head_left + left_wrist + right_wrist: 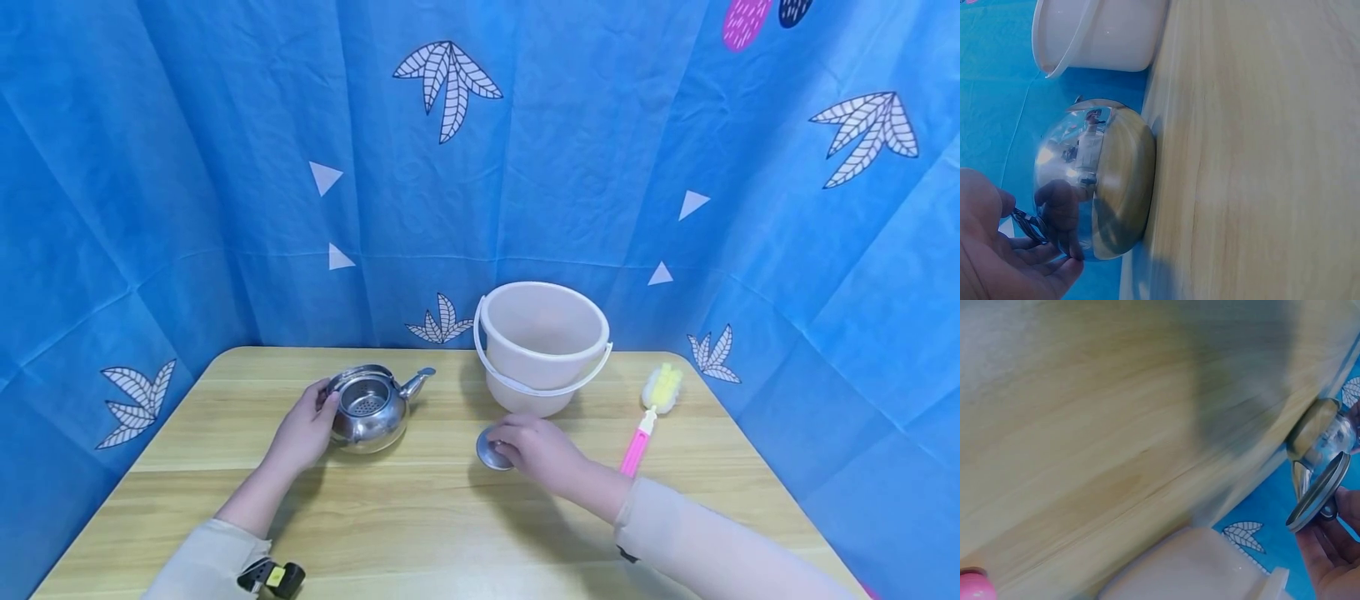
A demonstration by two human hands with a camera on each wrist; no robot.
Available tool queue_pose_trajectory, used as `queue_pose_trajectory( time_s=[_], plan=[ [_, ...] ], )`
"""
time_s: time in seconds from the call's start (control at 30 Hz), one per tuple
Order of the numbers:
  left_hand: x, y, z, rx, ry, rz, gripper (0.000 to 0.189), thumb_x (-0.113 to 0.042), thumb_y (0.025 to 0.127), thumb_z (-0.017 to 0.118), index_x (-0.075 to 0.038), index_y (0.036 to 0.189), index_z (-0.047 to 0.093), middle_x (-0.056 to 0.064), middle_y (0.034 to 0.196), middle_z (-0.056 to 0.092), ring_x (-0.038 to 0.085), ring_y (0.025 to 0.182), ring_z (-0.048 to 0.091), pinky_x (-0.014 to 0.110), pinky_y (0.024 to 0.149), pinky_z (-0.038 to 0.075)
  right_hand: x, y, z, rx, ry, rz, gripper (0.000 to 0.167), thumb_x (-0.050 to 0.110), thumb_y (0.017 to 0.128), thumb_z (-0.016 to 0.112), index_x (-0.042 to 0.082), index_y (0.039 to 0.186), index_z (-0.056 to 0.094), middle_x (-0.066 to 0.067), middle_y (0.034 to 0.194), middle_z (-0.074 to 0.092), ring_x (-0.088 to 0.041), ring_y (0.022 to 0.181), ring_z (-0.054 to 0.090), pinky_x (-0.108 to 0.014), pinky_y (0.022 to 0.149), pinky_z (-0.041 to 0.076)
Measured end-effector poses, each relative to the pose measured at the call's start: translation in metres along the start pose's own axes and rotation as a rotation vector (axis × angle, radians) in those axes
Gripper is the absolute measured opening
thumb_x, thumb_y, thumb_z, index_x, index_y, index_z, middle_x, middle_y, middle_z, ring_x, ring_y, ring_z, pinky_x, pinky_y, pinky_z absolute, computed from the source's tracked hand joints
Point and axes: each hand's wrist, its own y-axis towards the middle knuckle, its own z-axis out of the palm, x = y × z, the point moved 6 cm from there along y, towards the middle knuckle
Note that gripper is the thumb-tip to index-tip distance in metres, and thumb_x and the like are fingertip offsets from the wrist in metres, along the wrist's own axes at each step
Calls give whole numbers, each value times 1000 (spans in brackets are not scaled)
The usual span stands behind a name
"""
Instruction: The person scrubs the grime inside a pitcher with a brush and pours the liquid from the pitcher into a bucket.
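Observation:
A shiny steel teapot (375,432) stands on the table at the left, its spout pointing right. Its top is uncovered, and a perforated strainer (367,402) shows inside. My left hand (303,429) grips the teapot at its left side, by the handle; the left wrist view shows the fingers (1054,275) against the polished body. To the right, my right hand (536,450) pinches the small round steel lid (489,452) by its knob, in front of the bucket. In the right wrist view the lid (1317,494) is tilted, above the tabletop.
A white bucket (528,379) with its handle hanging at the front stands at the back, right of the teapot. A sponge brush (637,442) with a pink handle lies farther right, partly behind the right forearm. Blue curtain (420,192) hangs around the wooden table (405,525).

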Motion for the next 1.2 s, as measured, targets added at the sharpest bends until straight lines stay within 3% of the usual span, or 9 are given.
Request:
queue_pose_trajectory(
  time_s=[0.4,0.7,1.2],
  plan=[
    [-1,0,0,-2,4,7,64,-36,110,29,11,153,20,37,152,30,52,141,29,61,116,23,-4,-15,3,39,0,21,19,2,86,75,6,105,75,-4,103,72,-18,93,70,-28,82,58],
    [0,0,1,-4,0,-3,65,-37,110,29,10,154,19,36,153,30,51,141,29,61,116,23,-5,-23,3,41,19,6,21,0,83,77,7,103,76,-2,94,70,-14,85,67,-25,75,57],
    [0,1,1,-7,0,-9,65,-37,110,30,9,154,19,36,153,30,51,141,30,61,116,23,-13,-34,6,135,81,74,21,0,84,77,7,103,77,-2,85,70,-9,76,65,-19,69,55]
  ],
)
